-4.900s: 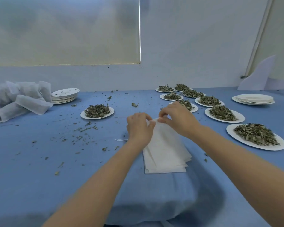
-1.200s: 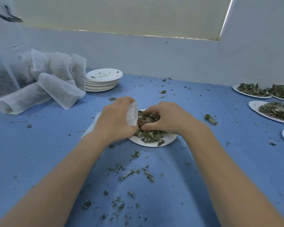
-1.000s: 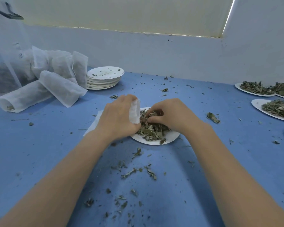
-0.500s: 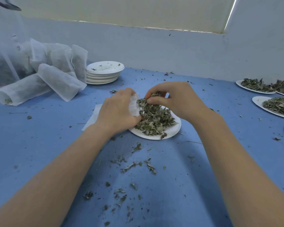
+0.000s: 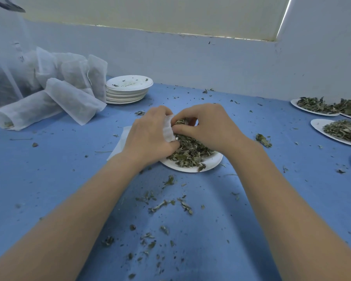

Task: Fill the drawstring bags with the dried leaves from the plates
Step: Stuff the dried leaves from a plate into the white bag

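Fingers (image 5: 182, 129) pinching dried leaves (image 5: 190, 152), left hand (image 5: 148, 136) gripping bag (image 5: 168, 128)

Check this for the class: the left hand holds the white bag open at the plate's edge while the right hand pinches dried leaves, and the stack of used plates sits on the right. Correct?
Not quite. The head view shows the stack of used plates on the left, beside the filled bags. The rest stands: left hand holds the white bag at the plate; right hand pinches dried leaves.

Plain packing workroom: blue-covered table (image 5: 49, 179) against bare white wall (image 5: 211, 63), stacked plates (image 5: 128, 92), filled mesh bags (image 5: 69, 98).
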The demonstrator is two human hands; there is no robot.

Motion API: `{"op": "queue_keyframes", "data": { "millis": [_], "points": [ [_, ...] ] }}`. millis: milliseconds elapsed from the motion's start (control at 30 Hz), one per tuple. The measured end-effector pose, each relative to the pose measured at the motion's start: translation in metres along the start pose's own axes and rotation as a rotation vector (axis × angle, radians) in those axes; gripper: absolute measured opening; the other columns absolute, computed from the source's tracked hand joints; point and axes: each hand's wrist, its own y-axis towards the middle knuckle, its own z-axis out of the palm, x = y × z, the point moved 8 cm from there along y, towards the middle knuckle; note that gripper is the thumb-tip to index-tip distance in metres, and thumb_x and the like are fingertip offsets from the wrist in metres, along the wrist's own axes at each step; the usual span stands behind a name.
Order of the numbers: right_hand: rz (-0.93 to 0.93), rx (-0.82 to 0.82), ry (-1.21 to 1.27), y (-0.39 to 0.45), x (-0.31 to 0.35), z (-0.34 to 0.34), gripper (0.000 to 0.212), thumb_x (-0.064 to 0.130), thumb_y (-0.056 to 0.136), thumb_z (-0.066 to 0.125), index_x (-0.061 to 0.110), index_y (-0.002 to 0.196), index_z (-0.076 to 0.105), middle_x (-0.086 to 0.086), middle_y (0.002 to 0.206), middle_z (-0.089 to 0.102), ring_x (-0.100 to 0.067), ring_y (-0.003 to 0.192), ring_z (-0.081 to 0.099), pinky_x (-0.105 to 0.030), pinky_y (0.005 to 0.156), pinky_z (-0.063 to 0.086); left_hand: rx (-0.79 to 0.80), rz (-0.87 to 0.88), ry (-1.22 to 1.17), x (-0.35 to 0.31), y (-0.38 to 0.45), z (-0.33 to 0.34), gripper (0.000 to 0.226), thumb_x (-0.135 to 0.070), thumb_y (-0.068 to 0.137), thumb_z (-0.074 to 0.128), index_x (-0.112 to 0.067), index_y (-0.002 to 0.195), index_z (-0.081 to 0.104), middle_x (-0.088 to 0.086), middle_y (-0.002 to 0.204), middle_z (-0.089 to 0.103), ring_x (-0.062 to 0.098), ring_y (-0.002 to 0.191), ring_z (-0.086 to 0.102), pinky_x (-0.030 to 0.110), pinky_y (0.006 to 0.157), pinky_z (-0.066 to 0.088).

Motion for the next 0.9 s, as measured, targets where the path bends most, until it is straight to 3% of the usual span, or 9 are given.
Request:
{"op": "queue_keyframes", "data": {
  "millis": [167, 267, 400, 500, 633, 733, 800, 867, 900],
  "points": [
    [0.032, -0.112, 0.101, 0.001, -0.001, 0.003, 0.012, 0.021, 0.081, 0.067, 0.026, 0.089, 0.075, 0.015, 0.059, 0.058, 0.005, 0.06, 0.049, -0.009, 0.06, 0.038, 0.02, 0.033, -0.002, -0.006, -0.002, 0.005, 0.06, -0.02, 0.069, 0.07, -0.01, 0.123, 0.046, 0.007, 0.113, 0.053, 0.026, 0.101, 0.051, 0.039, 0.086, 0.039],
    [0.05, -0.116, 0.145, 0.001, -0.001, 0.006, 0.018, 0.02, 0.078, 0.07, 0.027, 0.094, 0.075, 0.011, 0.07, 0.066, 0.001, 0.065, 0.052, -0.01, 0.064, 0.038, 0.02, 0.028, -0.031, -0.006, 0.0, 0.006, 0.06, -0.018, 0.068, 0.068, -0.01, 0.123, 0.045, 0.005, 0.112, 0.054, 0.025, 0.101, 0.051, 0.039, 0.087, 0.041],
    [0.013, 0.106, 0.028, 0.0, 0.005, 0.019, 0.018, 0.024, 0.087, 0.061, 0.025, 0.103, 0.07, 0.0, 0.088, 0.054, -0.012, 0.08, 0.048, -0.01, 0.069, 0.033, 0.037, -0.006, -0.08, 0.001, 0.001, 0.009, 0.058, -0.018, 0.067, 0.067, -0.015, 0.121, 0.046, -0.004, 0.107, 0.052, 0.019, 0.098, 0.052, 0.028, 0.078, 0.039],
    [-0.008, 0.25, 0.05, -0.004, 0.009, 0.023, 0.022, 0.017, 0.091, 0.053, 0.015, 0.109, 0.066, -0.012, 0.099, 0.052, -0.015, 0.088, 0.047, -0.021, 0.075, 0.035, 0.054, -0.009, -0.101, 0.004, 0.002, 0.011, 0.061, -0.022, 0.066, 0.068, -0.017, 0.123, 0.046, -0.004, 0.112, 0.053, 0.017, 0.101, 0.052, 0.024, 0.078, 0.037],
    [0.038, 0.295, 0.145, -0.007, 0.008, 0.019, 0.029, 0.003, 0.088, 0.041, -0.004, 0.111, 0.058, -0.02, 0.086, 0.038, -0.03, 0.076, 0.034, -0.037, 0.065, 0.03, 0.068, 0.01, -0.096, 0.001, 0.001, 0.012, 0.062, -0.023, 0.065, 0.068, -0.017, 0.123, 0.046, -0.002, 0.115, 0.053, 0.018, 0.103, 0.05, 0.025, 0.081, 0.036],
    [0.048, 0.27, 0.175, -0.009, 0.006, 0.015, 0.031, 0.002, 0.091, 0.04, 0.001, 0.113, 0.061, -0.025, 0.09, 0.044, -0.021, 0.07, 0.037, -0.03, 0.061, 0.03, 0.069, 0.026, -0.083, -0.001, 0.0, 0.011, 0.061, -0.021, 0.067, 0.068, -0.017, 0.124, 0.046, -0.002, 0.115, 0.052, 0.017, 0.103, 0.049, 0.026, 0.084, 0.036],
    [0.038, 0.204, 0.139, -0.007, 0.001, 0.013, 0.027, 0.011, 0.093, 0.047, 0.016, 0.112, 0.067, -0.006, 0.094, 0.061, -0.012, 0.081, 0.05, -0.021, 0.071, 0.036, 0.064, 0.04, -0.076, -0.003, 0.0, 0.01, 0.06, -0.019, 0.068, 0.068, -0.015, 0.124, 0.046, 0.0, 0.116, 0.053, 0.018, 0.104, 0.05, 0.031, 0.089, 0.039],
    [0.045, 0.094, 0.141, -0.004, -0.003, 0.008, 0.022, 0.017, 0.088, 0.06, 0.026, 0.106, 0.071, 0.02, 0.075, 0.062, 0.005, 0.073, 0.055, -0.01, 0.067, 0.037, 0.057, 0.059, -0.065, -0.006, -0.001, 0.01, 0.062, -0.018, 0.069, 0.067, -0.013, 0.126, 0.044, 0.002, 0.118, 0.053, 0.02, 0.105, 0.05, 0.036, 0.092, 0.04],
    [0.052, 0.049, 0.15, -0.003, -0.005, 0.006, 0.021, 0.019, 0.084, 0.066, 0.027, 0.102, 0.072, 0.025, 0.065, 0.059, 0.011, 0.068, 0.054, -0.005, 0.065, 0.037, 0.054, 0.067, -0.061, -0.007, -0.001, 0.01, 0.063, -0.017, 0.069, 0.067, -0.012, 0.128, 0.044, 0.003, 0.119, 0.053, 0.021, 0.106, 0.05, 0.037, 0.092, 0.04]
  ]
}}
